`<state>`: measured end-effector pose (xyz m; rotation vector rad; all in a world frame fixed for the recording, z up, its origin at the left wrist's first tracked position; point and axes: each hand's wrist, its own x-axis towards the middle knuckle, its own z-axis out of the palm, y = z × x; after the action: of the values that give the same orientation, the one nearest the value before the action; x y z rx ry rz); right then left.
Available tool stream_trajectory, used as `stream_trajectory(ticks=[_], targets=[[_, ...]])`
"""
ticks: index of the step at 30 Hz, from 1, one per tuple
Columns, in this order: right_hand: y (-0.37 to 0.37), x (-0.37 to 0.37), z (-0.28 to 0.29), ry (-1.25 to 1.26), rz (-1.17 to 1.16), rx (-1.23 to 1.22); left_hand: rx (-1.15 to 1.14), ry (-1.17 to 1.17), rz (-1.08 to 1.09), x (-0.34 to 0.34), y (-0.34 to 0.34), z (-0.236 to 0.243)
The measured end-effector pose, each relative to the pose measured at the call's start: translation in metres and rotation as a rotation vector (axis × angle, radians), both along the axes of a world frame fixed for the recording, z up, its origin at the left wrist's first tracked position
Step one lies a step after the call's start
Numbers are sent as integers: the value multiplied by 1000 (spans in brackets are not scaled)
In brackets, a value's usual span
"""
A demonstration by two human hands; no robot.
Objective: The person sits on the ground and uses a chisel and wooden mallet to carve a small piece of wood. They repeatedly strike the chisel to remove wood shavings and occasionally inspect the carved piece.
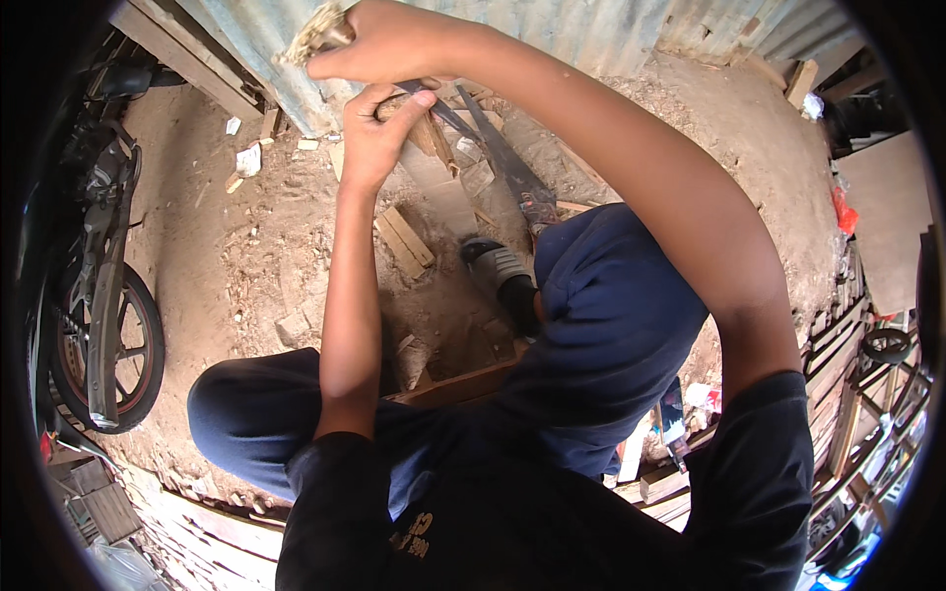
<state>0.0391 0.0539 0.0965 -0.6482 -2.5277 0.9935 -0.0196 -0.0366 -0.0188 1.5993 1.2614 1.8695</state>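
My right hand reaches across to the top left, closed around a pale, rough, fibrous-looking handle. A narrow dark blade slants down to the right from under this hand; its join to the handle is hidden. Just below, my left hand is closed, thumb and fingers gripping a brown piece of wood beside the blade. On the ground to the right lies a wide dark tapered blade, like a handsaw, its handle end near my sandalled foot.
Short wood blocks and scraps litter the dirt floor. A corrugated metal wall stands at the front. A motorcycle is at the left, stacked wood slats at the right. A wooden board lies between my legs.
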Motion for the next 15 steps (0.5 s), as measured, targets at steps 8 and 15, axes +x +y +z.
stream_trajectory(ticks=[8, 15], targets=[[7, 38, 19, 290, -19, -400, -49, 25, 111, -27, -1, 3], [-17, 39, 43, 535, 53, -293, -132, -180, -18, -7, -7, 7]])
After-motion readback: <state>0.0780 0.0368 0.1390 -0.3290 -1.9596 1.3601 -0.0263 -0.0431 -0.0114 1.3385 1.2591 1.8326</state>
